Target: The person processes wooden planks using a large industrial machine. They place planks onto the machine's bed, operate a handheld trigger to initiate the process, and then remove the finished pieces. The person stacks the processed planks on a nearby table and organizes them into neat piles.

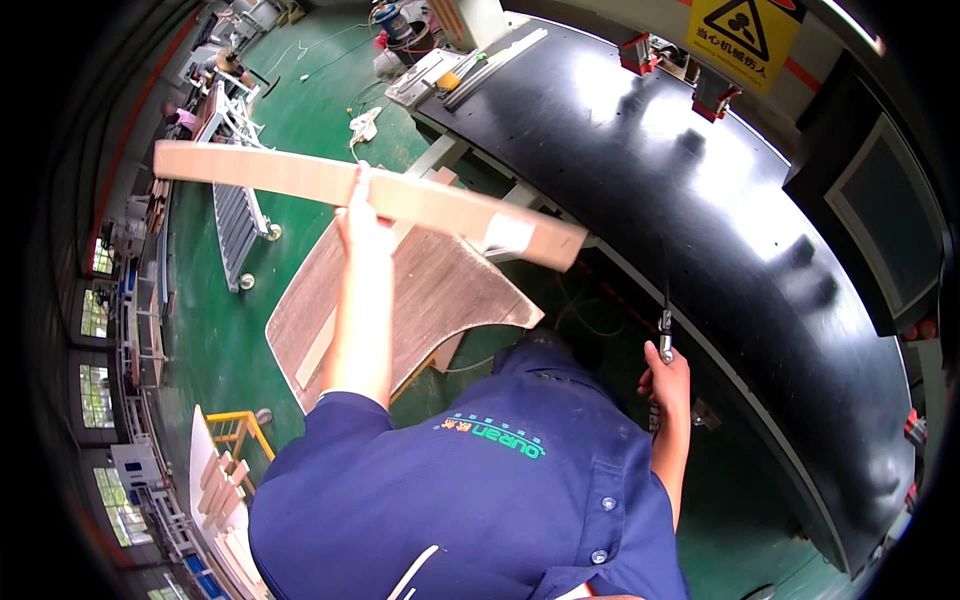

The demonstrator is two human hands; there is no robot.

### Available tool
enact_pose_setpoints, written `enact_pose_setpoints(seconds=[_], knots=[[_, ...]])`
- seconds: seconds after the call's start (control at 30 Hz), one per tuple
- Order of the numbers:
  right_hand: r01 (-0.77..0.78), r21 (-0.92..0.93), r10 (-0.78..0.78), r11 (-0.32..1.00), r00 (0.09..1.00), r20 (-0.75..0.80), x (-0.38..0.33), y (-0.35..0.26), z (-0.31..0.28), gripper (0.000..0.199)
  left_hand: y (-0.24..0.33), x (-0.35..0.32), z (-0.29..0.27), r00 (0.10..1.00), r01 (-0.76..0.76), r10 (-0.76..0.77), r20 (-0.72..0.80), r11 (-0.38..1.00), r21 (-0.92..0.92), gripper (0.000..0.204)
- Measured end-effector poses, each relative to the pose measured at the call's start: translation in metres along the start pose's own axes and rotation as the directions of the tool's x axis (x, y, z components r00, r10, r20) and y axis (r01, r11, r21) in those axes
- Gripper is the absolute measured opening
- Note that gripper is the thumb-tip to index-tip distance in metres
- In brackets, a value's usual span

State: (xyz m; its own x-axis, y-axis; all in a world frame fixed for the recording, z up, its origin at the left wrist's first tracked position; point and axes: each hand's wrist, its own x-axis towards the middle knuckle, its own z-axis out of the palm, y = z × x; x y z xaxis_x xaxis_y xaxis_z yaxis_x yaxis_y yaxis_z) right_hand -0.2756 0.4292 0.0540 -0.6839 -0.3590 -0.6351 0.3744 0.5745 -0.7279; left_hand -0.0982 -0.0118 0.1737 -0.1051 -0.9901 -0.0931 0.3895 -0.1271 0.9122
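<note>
My left hand (364, 225) is closed on a long, narrow tan wooden board (270, 176), gripping its near edge around the middle. The board is held up in the air, tilted down toward the right, with a white label (508, 233) near its right end. In my right hand (668, 382) is an air blow gun (666, 340) with a metal body and a thin dark nozzle pointing away from me. It is beside the edge of the large black table (620, 150). Below the raised board lies a brown wood-grain panel (440, 290) with a curved cutout.
A yellow warning sign (745, 40) and a dark-framed screen (885, 225) stand over the table's far side. Red clamps (713, 97) line its edge. At left are a wheeled grey rack (238, 225) and a yellow-framed cart (240, 430) with wooden pieces. Cords lie on the green floor.
</note>
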Motion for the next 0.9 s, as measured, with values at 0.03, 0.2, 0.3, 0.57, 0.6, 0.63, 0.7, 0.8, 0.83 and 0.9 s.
enact_pose_setpoints(seconds=[0.03,0.2,0.3,0.57,0.6,0.63,0.7,0.8,0.83,0.9], knots=[[0.005,0.008,-0.004,1.0,1.0,-0.011,0.0,0.002,-0.001,0.04,-0.018,0.003,-0.002,0.999,0.019,-0.016,0.028,0.995,-0.095,0.04],[-0.014,0.04,0.016,0.999,0.998,-0.055,-0.002,0.012,-0.009,0.041,-0.069,-0.023,0.025,0.986,0.158,-0.165,0.017,0.898,-0.41,0.045],[-0.034,0.041,0.037,0.999,0.997,-0.068,-0.002,0.022,-0.015,0.041,-0.091,-0.034,0.042,0.97,0.206,-0.242,-0.029,0.877,-0.434,0.05],[-0.048,0.038,0.05,0.998,0.997,-0.062,-0.008,0.017,-0.026,0.039,-0.115,-0.021,0.053,0.95,0.159,-0.264,-0.164,0.865,-0.475,0.044],[-0.046,0.042,0.049,0.998,0.997,-0.062,-0.007,0.016,-0.026,0.039,-0.12,-0.02,0.05,0.949,0.164,-0.271,-0.16,0.861,-0.482,0.041],[-0.046,0.04,0.048,0.998,0.997,-0.056,-0.007,0.015,-0.027,0.039,-0.123,-0.019,0.046,0.948,0.17,-0.277,-0.156,0.856,-0.488,0.038],[-0.051,0.043,0.053,0.998,0.997,-0.051,-0.005,0.015,-0.026,0.039,-0.129,-0.023,0.04,0.952,0.203,-0.29,-0.1,0.84,-0.503,0.04],[-0.043,0.026,0.044,0.999,0.999,-0.018,0.0,0.014,-0.024,0.039,-0.137,-0.031,0.033,0.949,0.226,-0.303,-0.088,0.847,-0.481,0.044],[-0.044,0.023,0.045,0.999,0.999,-0.009,0.001,0.013,-0.023,0.039,-0.142,-0.035,0.033,0.947,0.228,-0.306,-0.097,0.855,-0.466,0.045],[-0.048,0.012,0.048,0.999,0.999,0.004,0.003,0.009,-0.022,0.039,-0.156,-0.044,0.033,0.936,0.251,-0.333,-0.113,0.858,-0.449,0.049]])
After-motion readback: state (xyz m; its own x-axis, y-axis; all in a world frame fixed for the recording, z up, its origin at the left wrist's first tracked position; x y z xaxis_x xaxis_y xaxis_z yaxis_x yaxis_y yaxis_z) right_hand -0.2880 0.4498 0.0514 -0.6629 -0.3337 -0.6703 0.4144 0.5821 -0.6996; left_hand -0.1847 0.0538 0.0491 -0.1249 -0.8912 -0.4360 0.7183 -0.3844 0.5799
